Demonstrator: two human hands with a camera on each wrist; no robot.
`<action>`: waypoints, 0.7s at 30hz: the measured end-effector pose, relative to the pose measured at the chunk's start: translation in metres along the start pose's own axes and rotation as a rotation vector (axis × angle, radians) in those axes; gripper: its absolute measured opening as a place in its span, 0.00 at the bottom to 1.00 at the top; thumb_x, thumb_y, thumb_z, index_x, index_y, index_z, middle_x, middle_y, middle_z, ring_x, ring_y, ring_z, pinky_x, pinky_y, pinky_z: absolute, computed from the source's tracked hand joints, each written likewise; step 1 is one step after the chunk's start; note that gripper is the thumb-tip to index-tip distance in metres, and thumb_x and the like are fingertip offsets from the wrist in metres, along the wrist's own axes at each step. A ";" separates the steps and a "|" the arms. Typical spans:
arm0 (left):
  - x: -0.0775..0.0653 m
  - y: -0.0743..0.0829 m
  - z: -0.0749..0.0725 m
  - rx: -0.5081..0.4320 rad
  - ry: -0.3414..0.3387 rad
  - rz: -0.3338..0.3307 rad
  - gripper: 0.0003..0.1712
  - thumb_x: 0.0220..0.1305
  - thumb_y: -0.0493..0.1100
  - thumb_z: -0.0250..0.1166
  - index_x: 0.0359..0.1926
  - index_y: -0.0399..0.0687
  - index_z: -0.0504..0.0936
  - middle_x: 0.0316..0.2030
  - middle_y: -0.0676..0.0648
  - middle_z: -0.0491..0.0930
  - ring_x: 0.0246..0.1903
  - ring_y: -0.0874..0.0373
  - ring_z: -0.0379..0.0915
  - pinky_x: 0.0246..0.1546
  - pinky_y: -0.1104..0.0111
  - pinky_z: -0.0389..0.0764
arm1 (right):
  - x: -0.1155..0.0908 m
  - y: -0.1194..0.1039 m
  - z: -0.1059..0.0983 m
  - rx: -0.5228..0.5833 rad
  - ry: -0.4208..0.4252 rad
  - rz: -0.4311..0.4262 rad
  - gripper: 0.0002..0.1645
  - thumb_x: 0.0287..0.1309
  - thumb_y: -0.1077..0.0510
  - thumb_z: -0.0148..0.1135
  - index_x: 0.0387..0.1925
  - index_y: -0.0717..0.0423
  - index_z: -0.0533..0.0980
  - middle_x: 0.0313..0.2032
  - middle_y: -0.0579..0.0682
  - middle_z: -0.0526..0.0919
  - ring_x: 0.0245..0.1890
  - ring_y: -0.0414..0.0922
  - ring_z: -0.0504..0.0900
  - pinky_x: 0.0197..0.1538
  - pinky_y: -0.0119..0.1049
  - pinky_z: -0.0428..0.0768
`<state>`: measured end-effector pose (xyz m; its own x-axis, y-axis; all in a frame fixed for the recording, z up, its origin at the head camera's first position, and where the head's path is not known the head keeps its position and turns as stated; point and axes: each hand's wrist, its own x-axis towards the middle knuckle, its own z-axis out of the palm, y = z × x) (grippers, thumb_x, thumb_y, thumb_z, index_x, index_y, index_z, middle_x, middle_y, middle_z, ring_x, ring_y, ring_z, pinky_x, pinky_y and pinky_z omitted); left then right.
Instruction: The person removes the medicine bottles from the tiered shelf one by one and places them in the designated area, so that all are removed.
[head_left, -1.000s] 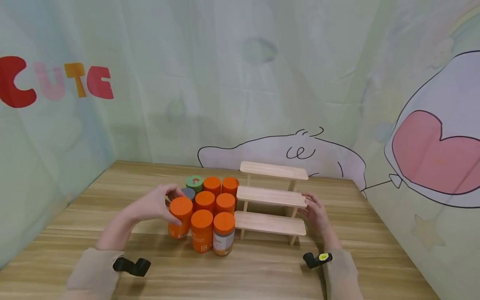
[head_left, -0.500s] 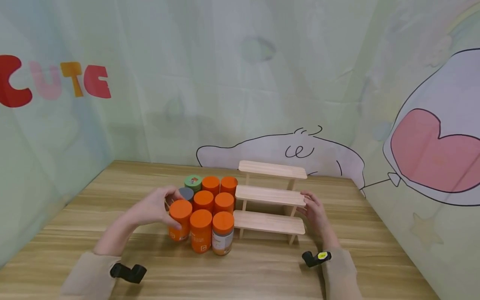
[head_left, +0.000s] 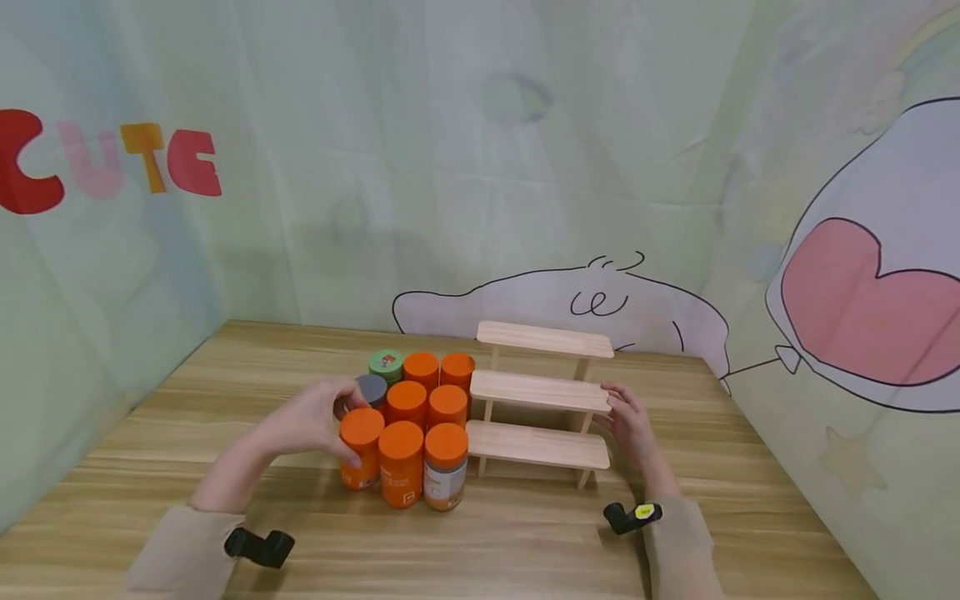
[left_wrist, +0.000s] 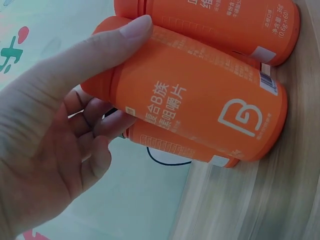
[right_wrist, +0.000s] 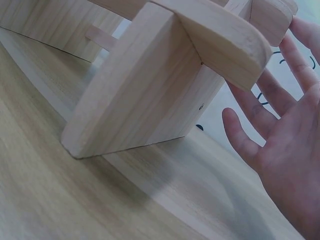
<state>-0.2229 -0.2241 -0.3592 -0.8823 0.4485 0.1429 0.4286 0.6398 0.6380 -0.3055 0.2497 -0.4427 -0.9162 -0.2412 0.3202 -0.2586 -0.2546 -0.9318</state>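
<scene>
My left hand grips an orange pill bottle at the front left of a group of bottles. In the left wrist view, the thumb lies along one side of this bottle near its cap, and the other fingers curl behind it. To its right stand another orange bottle and a clear jar with an orange lid. My right hand touches the right end of a three-tier wooden shelf with its fingertips. In the right wrist view, those fingers are nearly straight and the thumb is apart from the wood.
Behind the front row are several orange-lidded bottles, a grey-lidded one and a green-lidded container. The group stands close against the shelf's left side. A printed curtain closes off the wooden table at the back and sides.
My left hand has brought the orange bottle slightly toward the table's front edge, beside the front row. The right hand stays at the shelf's end.
</scene>
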 end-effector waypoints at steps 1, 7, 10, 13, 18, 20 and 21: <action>0.000 0.000 0.000 -0.002 -0.001 -0.003 0.33 0.30 0.45 0.85 0.39 0.43 0.76 0.36 0.48 0.78 0.35 0.55 0.73 0.35 0.71 0.79 | 0.000 0.000 0.000 0.002 -0.003 -0.003 0.23 0.70 0.64 0.36 0.43 0.36 0.75 0.43 0.36 0.80 0.45 0.34 0.78 0.49 0.31 0.78; -0.003 0.002 -0.003 -0.008 -0.009 -0.030 0.35 0.29 0.45 0.85 0.40 0.42 0.75 0.35 0.48 0.77 0.35 0.54 0.72 0.35 0.70 0.79 | 0.003 0.001 0.001 -0.036 0.005 0.004 0.21 0.70 0.63 0.38 0.43 0.36 0.75 0.44 0.36 0.79 0.45 0.34 0.78 0.50 0.31 0.78; -0.003 0.002 -0.003 -0.002 -0.011 -0.038 0.36 0.29 0.46 0.85 0.40 0.42 0.75 0.35 0.48 0.77 0.34 0.54 0.72 0.34 0.70 0.79 | 0.005 0.000 0.000 -0.076 0.020 -0.005 0.21 0.69 0.64 0.41 0.42 0.36 0.76 0.43 0.36 0.79 0.44 0.34 0.78 0.49 0.31 0.78; -0.003 0.002 -0.004 0.011 -0.026 -0.045 0.37 0.29 0.48 0.85 0.41 0.42 0.76 0.36 0.48 0.78 0.35 0.55 0.72 0.34 0.70 0.79 | 0.005 -0.003 -0.001 -0.153 0.045 -0.013 0.20 0.67 0.65 0.44 0.41 0.38 0.77 0.41 0.36 0.79 0.42 0.34 0.78 0.47 0.30 0.77; -0.004 0.008 -0.011 0.020 -0.098 -0.066 0.37 0.35 0.49 0.84 0.46 0.40 0.76 0.40 0.47 0.79 0.38 0.55 0.74 0.39 0.65 0.80 | 0.004 -0.018 -0.002 -0.293 0.116 -0.015 0.15 0.66 0.66 0.50 0.42 0.45 0.77 0.38 0.35 0.80 0.41 0.32 0.77 0.47 0.27 0.77; -0.004 0.014 -0.014 0.015 -0.121 -0.094 0.36 0.41 0.50 0.81 0.48 0.38 0.76 0.41 0.47 0.79 0.40 0.54 0.74 0.41 0.62 0.81 | 0.004 -0.028 -0.001 -0.313 0.161 -0.044 0.14 0.65 0.67 0.52 0.40 0.45 0.77 0.37 0.35 0.80 0.40 0.32 0.77 0.46 0.26 0.77; -0.003 0.017 -0.016 0.005 -0.125 -0.113 0.35 0.44 0.50 0.80 0.49 0.38 0.76 0.42 0.46 0.79 0.41 0.54 0.75 0.42 0.61 0.81 | 0.005 -0.034 0.000 -0.309 0.191 -0.062 0.14 0.65 0.67 0.52 0.39 0.45 0.78 0.36 0.35 0.80 0.39 0.32 0.77 0.46 0.26 0.76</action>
<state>-0.2156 -0.2245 -0.3368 -0.8939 0.4476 -0.0254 0.3290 0.6935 0.6409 -0.3009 0.2574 -0.4095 -0.9288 -0.0476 0.3674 -0.3693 0.0391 -0.9285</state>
